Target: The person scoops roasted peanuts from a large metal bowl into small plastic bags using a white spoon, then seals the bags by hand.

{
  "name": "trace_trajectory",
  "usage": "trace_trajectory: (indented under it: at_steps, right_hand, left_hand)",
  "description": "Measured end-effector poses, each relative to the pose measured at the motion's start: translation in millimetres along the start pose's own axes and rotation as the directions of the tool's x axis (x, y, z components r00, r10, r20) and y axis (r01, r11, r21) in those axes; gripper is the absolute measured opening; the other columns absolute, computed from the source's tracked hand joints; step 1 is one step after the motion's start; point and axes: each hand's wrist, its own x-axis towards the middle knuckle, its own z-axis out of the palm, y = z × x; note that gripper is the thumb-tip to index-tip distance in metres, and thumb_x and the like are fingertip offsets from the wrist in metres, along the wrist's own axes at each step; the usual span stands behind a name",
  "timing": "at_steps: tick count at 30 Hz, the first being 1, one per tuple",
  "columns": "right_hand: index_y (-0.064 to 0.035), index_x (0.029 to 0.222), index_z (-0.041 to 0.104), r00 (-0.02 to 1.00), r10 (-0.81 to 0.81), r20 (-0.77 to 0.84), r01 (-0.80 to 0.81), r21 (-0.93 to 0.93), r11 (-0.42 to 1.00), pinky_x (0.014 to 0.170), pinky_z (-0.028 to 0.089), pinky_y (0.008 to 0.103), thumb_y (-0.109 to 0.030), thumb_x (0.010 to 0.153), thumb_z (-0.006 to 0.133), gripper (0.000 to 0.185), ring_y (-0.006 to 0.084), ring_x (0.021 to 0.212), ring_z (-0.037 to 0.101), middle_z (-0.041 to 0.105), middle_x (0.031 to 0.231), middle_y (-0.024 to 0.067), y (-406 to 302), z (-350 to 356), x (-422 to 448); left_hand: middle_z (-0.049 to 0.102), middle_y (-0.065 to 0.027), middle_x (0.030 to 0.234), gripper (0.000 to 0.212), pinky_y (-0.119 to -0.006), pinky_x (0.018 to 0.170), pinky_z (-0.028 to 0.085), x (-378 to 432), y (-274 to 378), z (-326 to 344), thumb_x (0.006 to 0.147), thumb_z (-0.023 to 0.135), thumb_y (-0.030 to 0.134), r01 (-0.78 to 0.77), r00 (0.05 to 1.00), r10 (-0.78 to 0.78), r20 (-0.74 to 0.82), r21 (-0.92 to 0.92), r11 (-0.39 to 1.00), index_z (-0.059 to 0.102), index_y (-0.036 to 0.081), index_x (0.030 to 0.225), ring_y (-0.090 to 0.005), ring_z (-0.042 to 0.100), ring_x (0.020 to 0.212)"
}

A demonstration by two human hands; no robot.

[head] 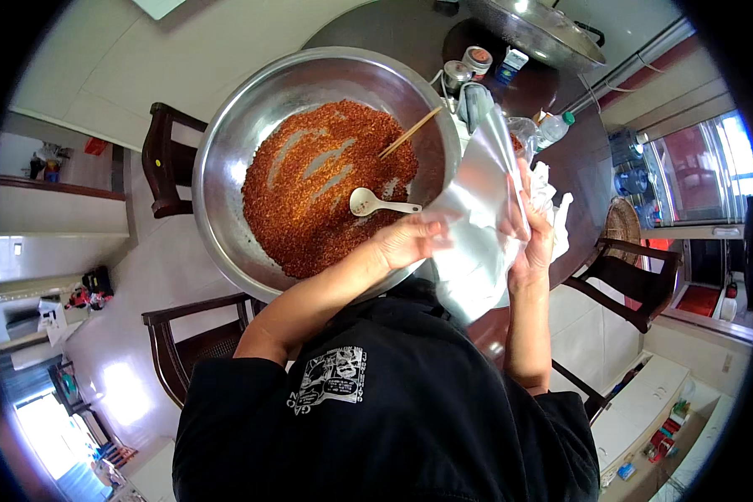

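Note:
Both hands are at a clear plastic bag over the right rim of a wide steel basin. My right hand grips its right side. My left hand is at its left edge, slightly blurred, and whether its fingers close on the film is unclear. The steel basin holds coarse red-brown chili flakes. A white plastic spoon lies on the flakes, its handle towards my left hand. A pair of wooden chopsticks leans from the flakes towards the basin's upper right wall.
On the dark round table stand jars, a small blue-and-white carton, a green-capped bottle and a large metal pan. Crumpled white tissue lies beside my right hand. Wooden chairs surround the table.

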Motion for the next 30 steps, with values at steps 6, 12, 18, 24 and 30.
trace_trajectory:
  at_steps: [6,12,18,24,30]
  right_hand:
    - [-0.0045,0.134,0.032,0.998,-0.067,0.004,0.067,-0.118,0.991,0.047,0.031,0.0180,-0.007,0.087,0.047,0.050,0.0035,0.049,0.034,0.053,0.117,0.0043,7.5,-21.7,14.1]
    - [-0.0051,0.135,0.030,0.998,-0.061,0.005,0.061,-0.137,0.989,0.046,0.032,0.0177,-0.008,0.085,0.051,0.054,0.0050,0.051,0.038,0.051,0.122,0.0049,23.5,-34.3,14.8]
    - [-0.0062,0.135,0.032,0.997,-0.044,-0.056,0.037,-0.117,0.992,0.047,0.034,0.0167,-0.009,0.083,0.055,0.056,0.0039,0.059,0.044,0.053,0.120,0.0039,33.2,-44.9,9.7]
    - [-0.0056,0.126,0.043,0.990,-0.005,-0.142,-0.049,-0.372,0.927,0.059,0.043,0.0191,-0.012,0.083,0.060,0.047,0.0080,0.075,0.054,0.059,0.106,0.0037,42.8,-55.6,3.1]
    - [-0.0010,0.123,0.045,0.991,-0.002,-0.133,-0.080,-0.603,0.794,0.063,0.045,0.0222,-0.009,0.079,0.064,0.049,0.0151,0.091,0.058,0.060,0.105,0.0103,56.4,-62.0,9.4]
  left_hand:
    - [0.057,-0.0082,0.109,0.074,-0.044,0.094,0.040,-36.4,25.2,0.2,0.070,0.071,0.038,-0.096,0.986,0.103,0.133,-0.058,0.994,0.038,0.009,0.130,-0.0235,0.054,0.102]
    - [0.055,-0.0112,0.110,0.071,-0.040,0.091,0.043,-58.3,27.6,13.8,0.077,0.067,0.022,-0.228,0.968,0.225,0.107,0.012,0.974,0.028,0.009,0.135,-0.0239,0.054,0.102]
    - [0.060,-0.0054,0.091,0.043,-0.031,0.078,0.048,-73.0,11.2,2.3,0.079,0.061,0.000,-0.054,0.901,0.104,-0.422,0.127,0.990,0.050,0.007,0.119,-0.0171,0.059,0.084]
    - [0.059,-0.0052,0.088,0.036,-0.029,0.072,0.050,-88.1,29.3,15.4,0.077,0.064,0.002,-0.078,0.868,0.232,-0.439,0.340,0.937,0.055,0.005,0.112,-0.0163,0.059,0.077]
    - [0.058,-0.0051,0.083,0.032,-0.025,0.067,0.050,-110.5,39.2,16.0,0.075,0.065,0.000,-0.187,0.845,0.325,-0.425,0.334,0.924,0.055,0.002,0.105,-0.0153,0.058,0.074]
